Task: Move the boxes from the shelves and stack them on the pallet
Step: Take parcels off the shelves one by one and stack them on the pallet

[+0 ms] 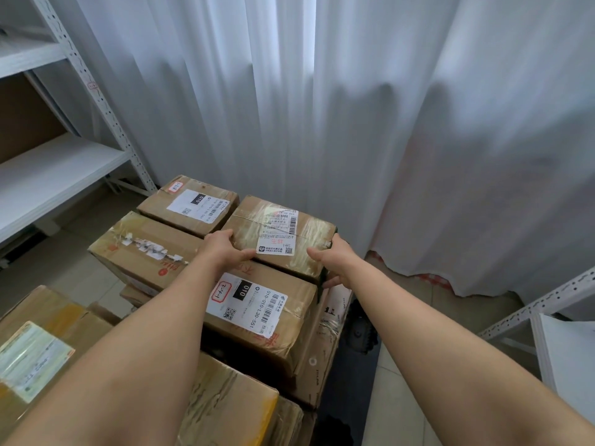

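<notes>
A small taped cardboard box (277, 230) with a white label sits at the far right of the stack, on top of other boxes. My left hand (225, 247) grips its near left corner, thumb along the front edge. My right hand (333, 260) grips its right end, fingers curled down the side. Around it lie a labelled box (190, 204) behind left, a long box (145, 249) to the left, and a labelled box (267, 313) in front. The dark pallet (360, 329) shows under the stack's right side.
White metal shelves (54, 175) stand at the left with a brown box (22, 120) on one level. Another shelf unit (557, 317) is at the right. A white curtain (322, 107) hangs behind. More boxes (42, 346) lie near left.
</notes>
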